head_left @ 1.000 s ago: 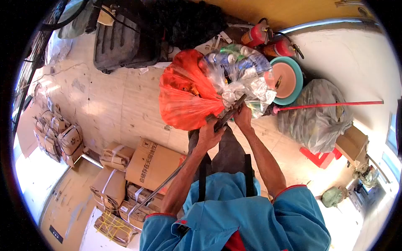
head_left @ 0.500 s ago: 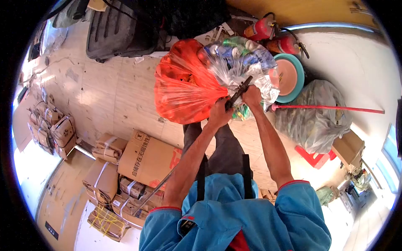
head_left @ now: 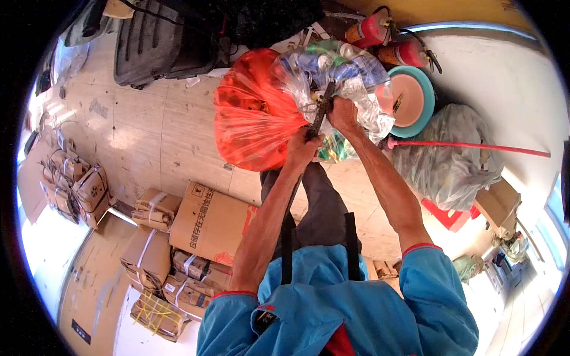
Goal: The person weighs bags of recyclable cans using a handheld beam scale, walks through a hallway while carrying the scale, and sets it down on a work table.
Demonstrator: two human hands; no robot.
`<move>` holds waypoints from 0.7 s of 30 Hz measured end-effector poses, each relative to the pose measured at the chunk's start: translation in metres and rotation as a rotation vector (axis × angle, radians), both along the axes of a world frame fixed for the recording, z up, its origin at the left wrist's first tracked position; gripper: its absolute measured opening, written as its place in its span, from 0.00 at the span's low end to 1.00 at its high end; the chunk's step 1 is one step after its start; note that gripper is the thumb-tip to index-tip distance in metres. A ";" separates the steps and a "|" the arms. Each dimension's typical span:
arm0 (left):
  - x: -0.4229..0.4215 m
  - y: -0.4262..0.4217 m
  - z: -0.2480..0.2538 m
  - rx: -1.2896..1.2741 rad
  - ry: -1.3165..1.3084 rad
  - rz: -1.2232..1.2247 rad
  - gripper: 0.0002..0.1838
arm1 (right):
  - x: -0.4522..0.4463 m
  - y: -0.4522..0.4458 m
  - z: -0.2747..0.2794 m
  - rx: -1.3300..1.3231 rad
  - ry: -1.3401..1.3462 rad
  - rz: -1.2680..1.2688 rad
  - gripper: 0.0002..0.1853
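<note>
A dark, tapering steelyard scale [head_left: 323,114] has its thick end over two bulging bags, its thin rod running back under my left forearm. My left hand [head_left: 305,145] is closed round the rod below the thick end. My right hand [head_left: 343,115] is a fist against the thick end; the exact part it grips is hidden. Left of the scale is a translucent red plastic bag [head_left: 252,118], gathered at its neck beside my left hand. A clear bag [head_left: 356,71] of cans and bottles lies beyond my right hand, touching the red one.
At the right are nested basins [head_left: 426,104], a grey filled bag [head_left: 451,160], a pink stick [head_left: 475,145] and a red stool [head_left: 448,216]. Fire extinguishers [head_left: 404,53] stand behind. Flattened cardboard [head_left: 208,222] is stacked at lower left, a black bin [head_left: 148,47] at upper left.
Both hands have moved up and left. The scale has turned steeper, its thin end swinging in from the lower left to beneath my left forearm. Both bags sit slightly higher and further left in view.
</note>
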State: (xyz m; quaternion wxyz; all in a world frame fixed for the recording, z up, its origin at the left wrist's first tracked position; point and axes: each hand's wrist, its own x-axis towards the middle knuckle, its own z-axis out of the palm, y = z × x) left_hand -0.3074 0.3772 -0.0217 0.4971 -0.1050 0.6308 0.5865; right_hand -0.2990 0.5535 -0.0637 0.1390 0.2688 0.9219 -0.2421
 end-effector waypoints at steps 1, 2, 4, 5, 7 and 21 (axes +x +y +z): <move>-0.001 -0.001 0.004 -0.026 -0.016 0.011 0.08 | 0.003 -0.001 -0.003 -0.014 0.030 0.017 0.11; -0.005 -0.003 0.008 0.005 -0.033 0.038 0.08 | 0.003 -0.001 -0.006 -0.028 0.062 0.035 0.10; -0.009 -0.011 0.013 0.065 -0.072 0.084 0.08 | 0.004 -0.005 -0.003 -0.069 0.133 0.018 0.09; -0.010 -0.013 0.015 0.057 -0.082 0.085 0.08 | 0.004 -0.005 -0.002 -0.089 0.171 0.011 0.09; -0.013 -0.014 0.016 0.046 -0.098 0.085 0.07 | 0.005 -0.003 -0.006 -0.106 0.197 0.026 0.09; -0.025 -0.015 0.008 0.078 -0.199 0.134 0.06 | 0.007 0.016 -0.010 -0.504 -0.089 -0.055 0.17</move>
